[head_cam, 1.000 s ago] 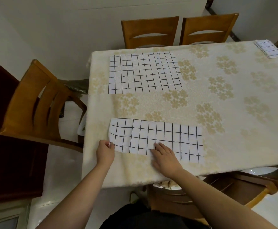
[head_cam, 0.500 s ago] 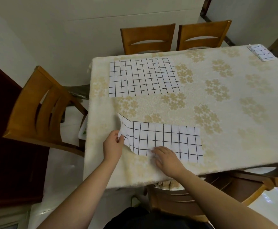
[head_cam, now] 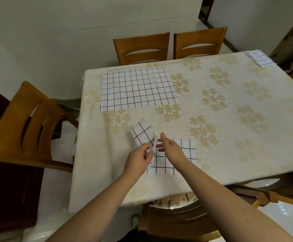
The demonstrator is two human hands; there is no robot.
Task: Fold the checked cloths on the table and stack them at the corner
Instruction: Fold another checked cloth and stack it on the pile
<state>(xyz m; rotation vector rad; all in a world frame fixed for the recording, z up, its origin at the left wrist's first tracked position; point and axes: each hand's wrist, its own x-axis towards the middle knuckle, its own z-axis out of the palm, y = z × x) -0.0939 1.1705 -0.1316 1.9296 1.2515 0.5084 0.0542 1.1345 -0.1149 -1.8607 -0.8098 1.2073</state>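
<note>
Folding over rightward, the near checked cloth (head_cam: 166, 154), flat a second ago, now has its left end lifted by the pinching left hand (head_cam: 138, 158) while the right hand (head_cam: 170, 149), fingers spread, has lifted off it, near the worktop (head_cam: 229, 137) edge, so this cloth's second fold looks half done, the unfolded cloth (head_cam: 137, 89) and corner stack (head_cam: 260, 58) waiting beyond.

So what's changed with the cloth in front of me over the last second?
The left hand, pinching the near cloth's left end, has lifted it and swung it rightward over the rest, so that end now stands up mid-fold. The right hand has come off the cloth's near edge and hovers open beside the raised flap. The flat cloth and the folded stack at the far corner haven't moved.
</note>
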